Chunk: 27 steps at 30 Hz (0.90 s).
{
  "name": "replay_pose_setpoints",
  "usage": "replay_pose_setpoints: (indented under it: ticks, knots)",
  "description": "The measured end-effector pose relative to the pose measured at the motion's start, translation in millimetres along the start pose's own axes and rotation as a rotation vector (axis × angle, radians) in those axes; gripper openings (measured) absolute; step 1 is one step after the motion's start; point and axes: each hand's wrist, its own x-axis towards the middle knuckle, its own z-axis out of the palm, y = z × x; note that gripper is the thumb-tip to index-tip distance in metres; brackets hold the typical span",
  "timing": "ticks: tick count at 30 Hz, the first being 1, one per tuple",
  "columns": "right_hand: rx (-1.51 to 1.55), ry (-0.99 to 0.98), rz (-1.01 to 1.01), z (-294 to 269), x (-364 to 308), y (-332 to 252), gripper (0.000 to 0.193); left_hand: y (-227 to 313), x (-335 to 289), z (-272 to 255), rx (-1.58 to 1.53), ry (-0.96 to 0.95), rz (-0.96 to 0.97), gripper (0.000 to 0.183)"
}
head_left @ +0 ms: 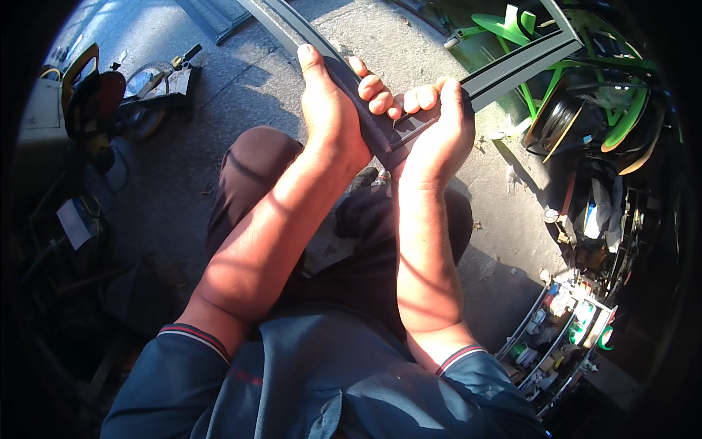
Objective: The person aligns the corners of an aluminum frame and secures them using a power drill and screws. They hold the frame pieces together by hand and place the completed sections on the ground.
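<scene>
A dark grey profiled frame (pixel 515 69) is held up in front of me, with one corner pointing down toward my lap. My left hand (pixel 333 110) is wrapped round the bar that runs up to the far left, its thumb lying along the outer side. Round the other bar, which runs up to the right, my right hand (pixel 439 132) is closed, thumb on top. The two hands almost meet just above the corner, fingertips curled over the inner edges. The upper end of the left bar passes out of the picture.
At the right stand bright green reels (pixel 629 121) with black coils (pixel 556 121). Below them is a metal rack (pixel 541 336) of small items. A saw-like machine (pixel 150 88) sits on the concrete floor (pixel 248 73) at the left. Another grey profile (pixel 212 22) lies at the far left.
</scene>
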Motion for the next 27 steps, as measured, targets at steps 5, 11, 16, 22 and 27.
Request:
replay_pose_setpoints:
  ticks: [5,11,16,22,27]
  knots:
    - [-0.112,-0.042,0.012,0.5,-2.6,-4.6,0.027,-1.5,2.2,-0.4,-0.003,0.003,-0.015,0.073]
    - [-0.124,-0.031,-0.023,-1.7,1.0,-3.6,0.025,-4.2,3.8,-0.6,0.028,-0.006,-0.009,0.072]
    - [-0.140,-0.024,-0.011,-2.0,-1.3,-4.0,0.025,-4.5,4.5,-3.0,0.013,-0.020,-0.012,0.071]
    - [-0.129,-0.001,0.009,-2.8,-1.9,-3.3,0.025,-6.9,3.8,-4.1,0.013,-0.002,-0.006,0.070]
    - [-0.119,0.001,0.006,-1.9,-1.0,-2.9,0.026,-5.8,5.8,-3.4,0.005,-0.007,-0.012,0.070]
